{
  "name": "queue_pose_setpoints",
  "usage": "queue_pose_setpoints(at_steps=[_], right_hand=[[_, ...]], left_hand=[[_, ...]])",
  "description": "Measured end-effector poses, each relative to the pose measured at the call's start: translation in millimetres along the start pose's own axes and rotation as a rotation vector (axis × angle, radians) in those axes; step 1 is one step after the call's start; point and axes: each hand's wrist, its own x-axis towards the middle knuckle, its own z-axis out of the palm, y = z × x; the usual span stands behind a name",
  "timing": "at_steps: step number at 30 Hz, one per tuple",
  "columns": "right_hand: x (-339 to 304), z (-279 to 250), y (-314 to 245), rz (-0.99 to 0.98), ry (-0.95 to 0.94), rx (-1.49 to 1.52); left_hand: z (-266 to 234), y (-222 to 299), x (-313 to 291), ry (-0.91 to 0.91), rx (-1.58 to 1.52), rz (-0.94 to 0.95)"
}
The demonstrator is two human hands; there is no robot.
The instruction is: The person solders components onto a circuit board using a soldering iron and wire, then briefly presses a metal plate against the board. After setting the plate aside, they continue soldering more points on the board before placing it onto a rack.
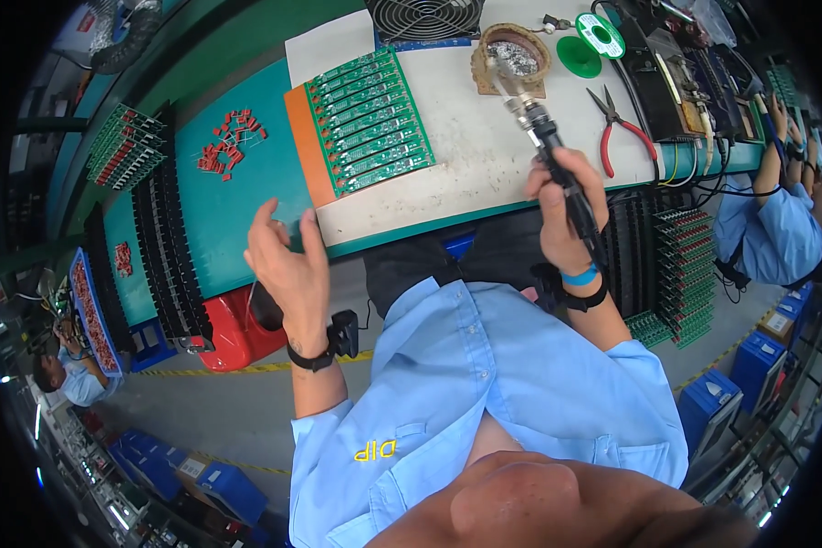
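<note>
My right hand [568,212] is closed round the black handle of a soldering iron [546,132]. Its metal front end points up and left, over or beside a brown bowl [480,68] with silvery solder scraps inside. Whether the tip touches the bowl cannot be made out. My left hand [290,263] holds nothing, its fingers apart, at the table's near edge. Beyond it lies a panel of green circuit boards [372,121] in several strips, on an orange sheet [307,151]. Red-handled pliers [609,137] rest right of the iron.
Loose red components [230,146] lie on the green mat at left, beside black slotted racks [162,247]. A fan [426,16] stands at the back. A solder spool [600,35] sits back right. Boards fill a rack [685,274] at right; co-workers sit on both sides.
</note>
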Motion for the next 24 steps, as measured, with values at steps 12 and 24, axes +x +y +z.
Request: queue_pose_setpoints(at_steps=[12, 24], right_hand=[[-23, 43, -37, 0.159, -0.264, 0.359], [-19, 29, -27, 0.15, -0.258, 0.218]], left_hand=[[12, 88, -42, -0.417, -0.752, 0.355], [15, 80, -33, -0.297, -0.766, 0.313]])
